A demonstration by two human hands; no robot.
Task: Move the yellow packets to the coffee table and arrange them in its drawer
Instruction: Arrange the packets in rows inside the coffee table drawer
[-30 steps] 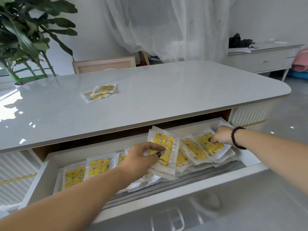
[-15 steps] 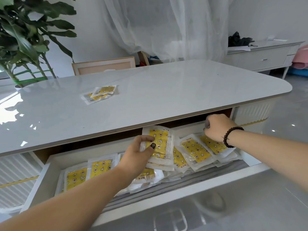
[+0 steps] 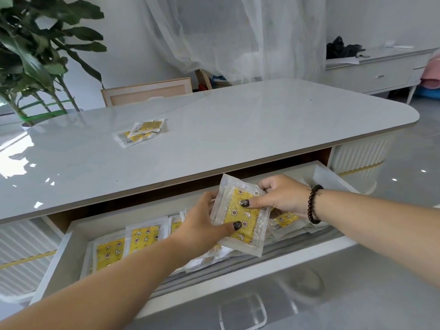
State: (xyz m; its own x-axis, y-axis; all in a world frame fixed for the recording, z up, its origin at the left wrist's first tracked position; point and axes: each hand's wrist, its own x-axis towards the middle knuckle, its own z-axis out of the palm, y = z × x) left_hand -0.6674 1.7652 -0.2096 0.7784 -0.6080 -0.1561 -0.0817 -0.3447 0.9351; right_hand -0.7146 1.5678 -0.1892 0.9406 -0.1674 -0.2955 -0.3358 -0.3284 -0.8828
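A small stack of yellow packets (image 3: 240, 216) is held up over the open drawer (image 3: 257, 270) of the coffee table (image 3: 214, 129). Both hands grip it. The left hand (image 3: 202, 222) curls round the stack's left edge, with its thumb pressed on the front. The right hand (image 3: 281, 198) grips the upper right side, with its thumb on the front too. A dark bead bracelet (image 3: 313, 203) sits on the right wrist.

More yellow packets lie flat in the drawer (image 3: 132, 244), in a row on the left and a loose heap under the hands. The arms hide part of that heap, so how many lie there is hard to tell. A few more packets (image 3: 140, 132) sit on the table top, well apart from the drawer.

The table top is pale grey and shiny. A leafy green plant (image 3: 35, 55) stands at the far left. A thin white curtain (image 3: 226, 36) hangs behind the table. A white cabinet (image 3: 378, 70) stands at the far right with something dark on top.
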